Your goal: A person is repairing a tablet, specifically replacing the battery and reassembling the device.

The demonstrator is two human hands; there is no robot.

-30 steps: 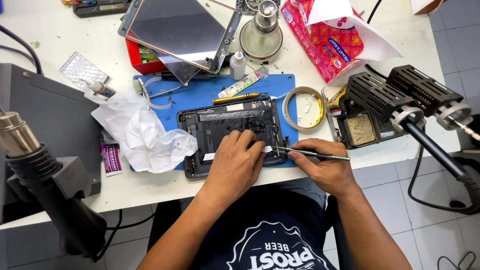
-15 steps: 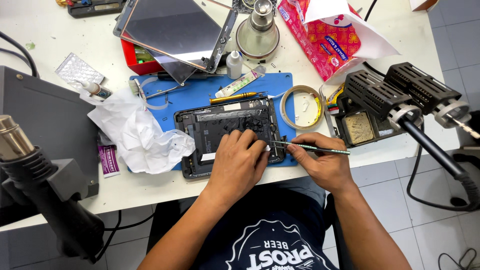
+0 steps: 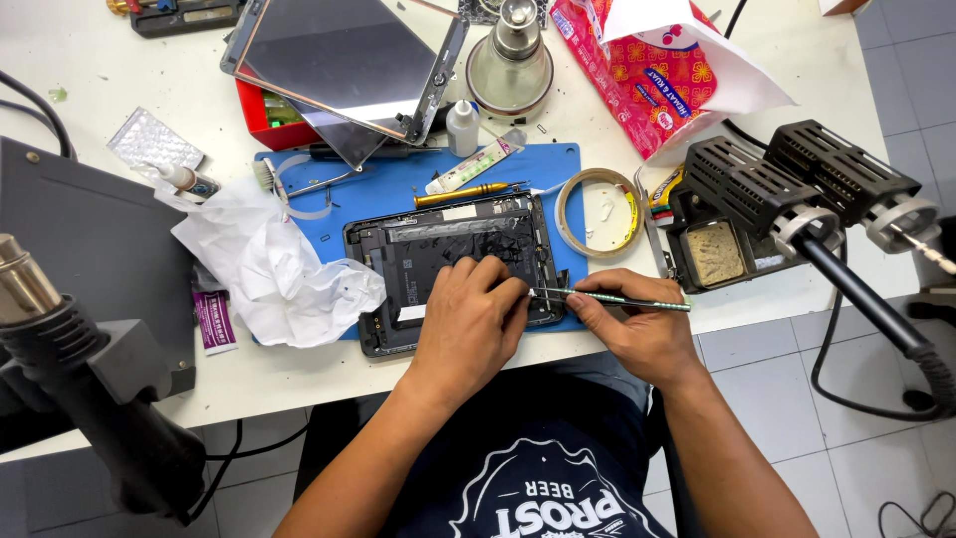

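Left hand (image 3: 468,324) lies flat, fingers spread, pressing opened dark rectangular tablet chassis (image 3: 438,254) on blue mat (image 3: 398,184). Right hand (image 3: 637,334) pinches thin metal tweezers (image 3: 612,299), tips just beyond left fingertips. Risk: slipping tip could gouge exposed parts.

Left hand (image 3: 468,324) covers the lower right part of the opened tablet (image 3: 438,254); what's under the palm can't be seen. Tip of the thin metal tool (image 3: 617,298) disappears behind the left fingers (image 3: 503,289), so contact point unclear. Crumpled white tissue (image 3: 274,274) hides the tablet's left edge. Hot-air gun (image 3: 60,349) cut off at left edge, red printed bag (image 3: 647,80) cut off at top. Small board parts too tiny to tell.
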